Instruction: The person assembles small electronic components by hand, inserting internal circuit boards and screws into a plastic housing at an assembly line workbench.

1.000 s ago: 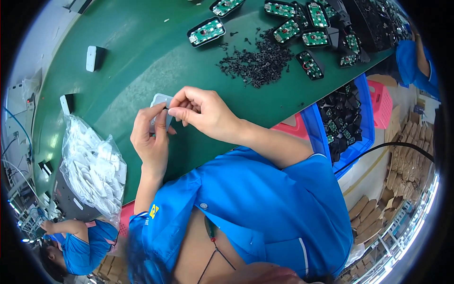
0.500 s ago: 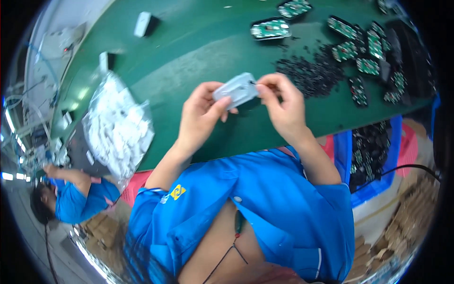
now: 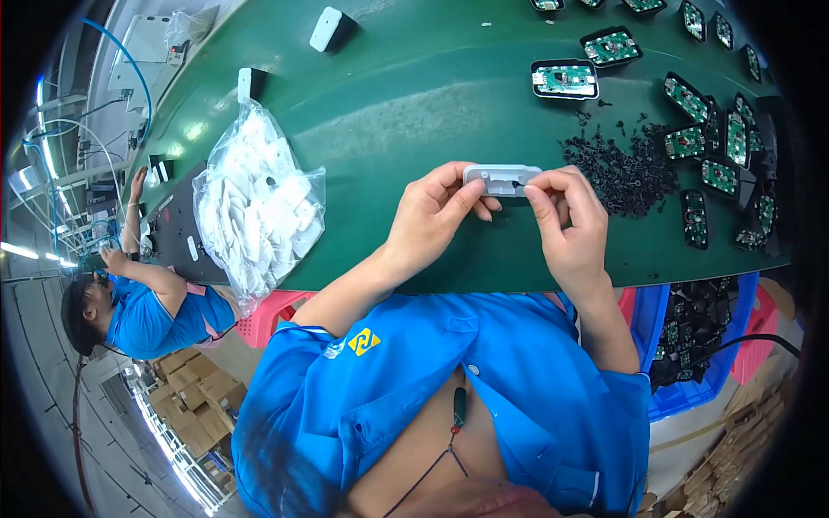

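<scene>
My left hand [image 3: 425,220] is closed round the left end of a white plastic cover [image 3: 496,179], a shallow shell held tilted above the table with its hollow side showing. My right hand [image 3: 577,226] pinches a small black plastic piece [image 3: 519,183] at the cover's right end; the fingertips partly hide it. A loose pile of similar small black pieces [image 3: 629,177] lies just right of my right hand. Beyond it sit several black housings with green circuit boards, one of them a lighter-rimmed housing [image 3: 566,80].
A clear plastic bag of white covers [image 3: 255,216] lies on the left of the green table [image 3: 414,129]. Two white-and-black cases, one a box-like case [image 3: 332,30], stand farther back. A blue crate [image 3: 639,332] of black parts is at lower right. A co-worker [image 3: 160,311] is at far left.
The view has shifted, so the table things appear elsewhere in the picture. The cover has been turned, and its hollow side now shows more plainly. Both hands keep their hold.
</scene>
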Motion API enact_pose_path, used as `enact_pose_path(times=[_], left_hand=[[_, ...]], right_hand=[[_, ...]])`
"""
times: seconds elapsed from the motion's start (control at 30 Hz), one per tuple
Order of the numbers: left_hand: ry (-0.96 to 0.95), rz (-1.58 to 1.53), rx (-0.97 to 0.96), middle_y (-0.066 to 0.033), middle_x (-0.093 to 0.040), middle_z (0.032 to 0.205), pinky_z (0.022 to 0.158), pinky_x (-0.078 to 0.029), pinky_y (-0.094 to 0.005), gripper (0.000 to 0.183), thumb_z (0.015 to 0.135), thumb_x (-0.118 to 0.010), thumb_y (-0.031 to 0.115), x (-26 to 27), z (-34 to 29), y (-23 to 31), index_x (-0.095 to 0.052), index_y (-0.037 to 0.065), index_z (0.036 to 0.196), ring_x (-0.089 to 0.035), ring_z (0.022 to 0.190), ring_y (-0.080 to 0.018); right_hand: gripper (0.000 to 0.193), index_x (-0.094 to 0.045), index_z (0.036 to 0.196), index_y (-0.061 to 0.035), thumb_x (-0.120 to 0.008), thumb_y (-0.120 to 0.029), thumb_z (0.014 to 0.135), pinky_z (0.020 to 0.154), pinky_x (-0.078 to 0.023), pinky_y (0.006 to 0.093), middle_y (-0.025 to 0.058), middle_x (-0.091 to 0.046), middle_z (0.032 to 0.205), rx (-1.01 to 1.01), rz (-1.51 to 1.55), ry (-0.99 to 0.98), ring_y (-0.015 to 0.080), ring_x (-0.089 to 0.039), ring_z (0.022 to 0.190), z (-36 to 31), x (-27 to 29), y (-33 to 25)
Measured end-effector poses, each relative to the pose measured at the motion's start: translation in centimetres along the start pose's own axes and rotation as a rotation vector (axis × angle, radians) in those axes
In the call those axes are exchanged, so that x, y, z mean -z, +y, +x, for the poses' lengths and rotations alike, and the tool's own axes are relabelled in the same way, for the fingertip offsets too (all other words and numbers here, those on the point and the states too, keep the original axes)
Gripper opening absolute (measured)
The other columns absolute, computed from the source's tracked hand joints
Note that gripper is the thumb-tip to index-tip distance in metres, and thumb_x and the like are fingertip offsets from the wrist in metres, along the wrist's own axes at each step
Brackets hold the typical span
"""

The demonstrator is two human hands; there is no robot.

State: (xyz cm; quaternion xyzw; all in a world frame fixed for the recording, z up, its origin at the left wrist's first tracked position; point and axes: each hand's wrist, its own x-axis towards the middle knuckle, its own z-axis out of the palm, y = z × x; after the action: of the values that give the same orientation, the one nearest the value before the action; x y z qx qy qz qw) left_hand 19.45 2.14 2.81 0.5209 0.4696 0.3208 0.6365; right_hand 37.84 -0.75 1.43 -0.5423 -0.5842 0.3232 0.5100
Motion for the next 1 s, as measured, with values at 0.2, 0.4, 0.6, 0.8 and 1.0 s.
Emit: enact_pose_path(times=[0.2, 0.4, 0.6, 0.8, 1.0], left_hand=[[-0.016, 0.325, -0.035, -0.0067, -0.066, 0.076, 0.056, -0.048, -0.0236, 0.028, 0.089, -0.061, 0.004, 1.1, 0.6, 2.1, -0.056, 0.002, 0.117, -0.059, 0.06, -0.01], [0.028, -0.018, -0.153, -0.0067, -0.064, 0.084, 0.066, -0.049, -0.0233, 0.03, 0.088, -0.067, 0.008, -1.9, 1.5, 1.8, -0.05, 0.0, 0.111, -0.061, 0.074, -0.0103], [-0.137, -0.285, -0.079, -0.0135, -0.056, 0.113, 0.089, -0.053, -0.0347, 0.029, 0.095, -0.056, 0.009, -4.8, 0.7, -0.9, -0.046, -0.002, 0.12, -0.058, 0.107, -0.0204], [-0.084, -0.253, 0.05, -0.0128, -0.065, 0.095, 0.067, -0.057, -0.027, 0.021, 0.098, -0.049, 0.007, -1.9, 2.2, 0.9, -0.052, -0.006, 0.113, -0.067, 0.075, -0.0169], [-0.014, -0.185, 0.009, -0.0067, -0.064, 0.086, 0.06, -0.052, -0.0215, 0.021, 0.096, -0.056, 0.011, -1.7, 1.1, 0.8, -0.061, -0.004, 0.109, -0.063, 0.068, -0.0097]], right_hand=[[0.01, -0.058, 0.087, -0.0023, -0.067, -0.003, 0.081, 0.061, -0.047, 0.0335, 0.0113, -0.061, 0.085, 0.245, 0.027, 0.123, 0.0264, -0.061, 0.074, 0.9, -0.6, -0.4], [0.01, -0.048, 0.099, -0.0009, -0.055, -0.006, 0.094, 0.057, -0.046, 0.0299, 0.0107, -0.059, 0.083, 0.116, 0.12, 0.299, 0.0197, -0.06, 0.068, 2.1, -3.2, 0.5], [0.013, -0.044, 0.105, -0.0012, -0.049, -0.011, 0.1, 0.066, -0.045, 0.0203, 0.0049, -0.054, 0.085, -0.027, 0.429, 0.441, 0.0062, -0.051, 0.075, 3.0, -2.1, 0.7], [0.009, -0.062, 0.088, -0.0012, -0.069, -0.001, 0.082, 0.057, -0.042, 0.0248, 0.0079, -0.055, 0.086, 0.221, -0.046, 0.208, 0.0145, -0.052, 0.071, 1.6, 0.8, -0.2], [0.013, -0.061, 0.084, -0.0023, -0.072, -0.003, 0.076, 0.055, -0.043, 0.0312, 0.0077, -0.056, 0.078, 0.268, -0.171, 0.042, 0.0202, -0.055, 0.064, 2.0, 0.0, -0.4]])
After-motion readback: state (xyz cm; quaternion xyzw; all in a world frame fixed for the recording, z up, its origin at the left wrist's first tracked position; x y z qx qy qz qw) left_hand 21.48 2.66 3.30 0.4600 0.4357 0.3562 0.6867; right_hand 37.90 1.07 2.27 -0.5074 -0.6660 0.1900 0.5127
